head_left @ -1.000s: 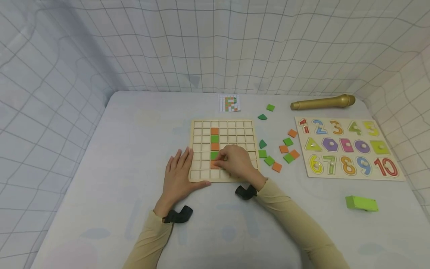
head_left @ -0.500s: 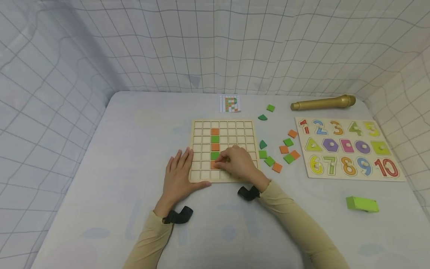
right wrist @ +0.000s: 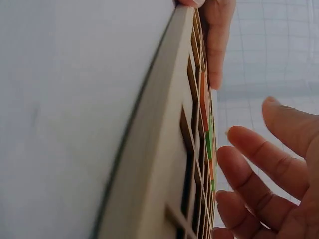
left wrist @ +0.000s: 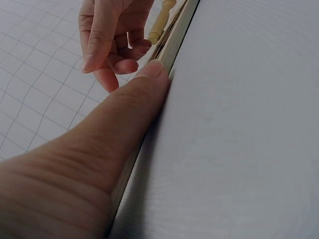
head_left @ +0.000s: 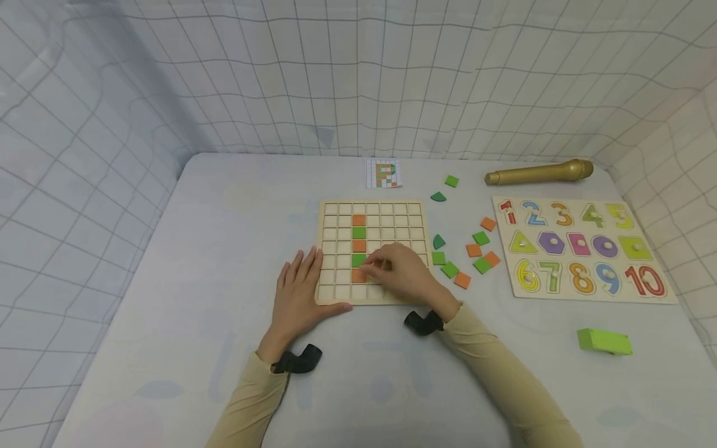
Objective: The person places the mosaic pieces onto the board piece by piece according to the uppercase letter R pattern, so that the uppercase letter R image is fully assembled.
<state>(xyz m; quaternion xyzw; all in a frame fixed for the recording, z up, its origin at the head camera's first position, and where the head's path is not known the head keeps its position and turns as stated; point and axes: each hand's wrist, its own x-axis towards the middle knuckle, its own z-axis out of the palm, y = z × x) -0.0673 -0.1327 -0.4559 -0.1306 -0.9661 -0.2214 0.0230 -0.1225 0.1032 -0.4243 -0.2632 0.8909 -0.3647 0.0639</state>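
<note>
A wooden grid board [head_left: 334, 292] lies on the table, with a column of several orange and green square tiles set in its cells. The lowest, an orange tile [head_left: 358, 276], is partly covered by my right fingertips in the head view. My right hand [head_left: 404, 272] hovers over the board's lower part; in the right wrist view its thumb [right wrist: 286, 119] stands apart from the loosely bent fingers, with nothing between them. With fingers spread, my left hand [head_left: 297, 298] rests along the board's left side. Its thumb [left wrist: 134, 102] presses against the near edge.
Loose green and orange tiles [head_left: 449, 269] and dark green quarter-round pieces [head_left: 439, 241] lie right of the board. A pattern card [head_left: 383, 173] is behind it. Farther right are a number puzzle [head_left: 582, 247], a gold microphone [head_left: 539, 172] and a light green block [head_left: 605, 341].
My right hand has drawn slightly right, its fingertips coming off the lowest orange tile, which stays in its cell. My left hand has not moved.
</note>
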